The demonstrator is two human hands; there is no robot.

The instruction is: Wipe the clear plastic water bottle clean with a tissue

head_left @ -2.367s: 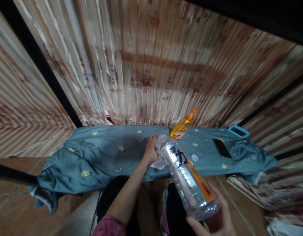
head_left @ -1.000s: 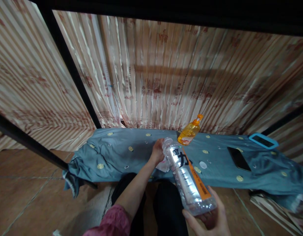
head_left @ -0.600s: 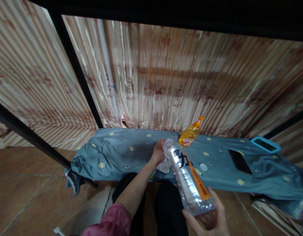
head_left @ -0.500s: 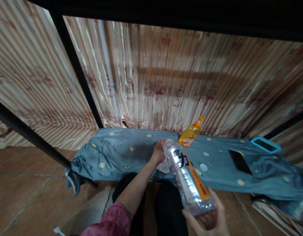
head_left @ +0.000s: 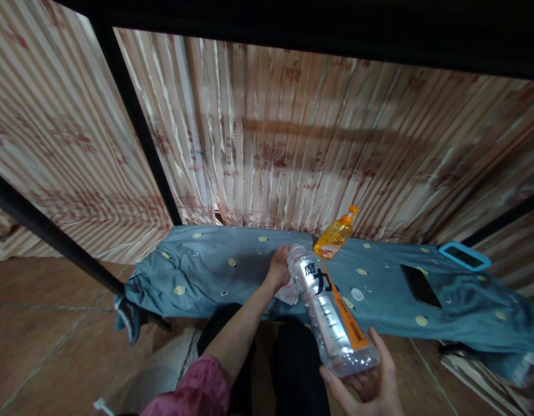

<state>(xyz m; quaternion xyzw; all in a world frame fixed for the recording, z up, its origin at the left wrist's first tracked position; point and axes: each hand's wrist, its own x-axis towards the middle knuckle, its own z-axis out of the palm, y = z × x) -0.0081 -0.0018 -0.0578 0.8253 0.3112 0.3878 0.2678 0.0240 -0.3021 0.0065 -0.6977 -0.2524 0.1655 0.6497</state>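
Note:
A large clear plastic bottle [head_left: 329, 312] with a silver and orange label is held tilted over the bench, its neck toward the back left. My right hand [head_left: 373, 378] is closed around its base from below. At the bottle's neck, my left hand [head_left: 279, 268] is closed on a crumpled white wipe [head_left: 287, 293] that hangs below the fingers; its fingertips are partly hidden behind the bottle. Behind the neck stands an orange pump bottle [head_left: 335, 236] of yellow liquid. A small white disc like a bottle cap [head_left: 357, 294] lies right of the held bottle.
The narrow bench has a blue-grey pineapple-print cloth [head_left: 206, 277]. On its right lie a black phone [head_left: 421, 286] and a blue-framed object [head_left: 465, 256]. Dark metal posts [head_left: 137, 121] stand at the left, with a striped curtain [head_left: 275, 133] behind.
Almost nothing differs. Both hands keep their hold, and the bottle's base has shifted very slightly; the view has moved a little.

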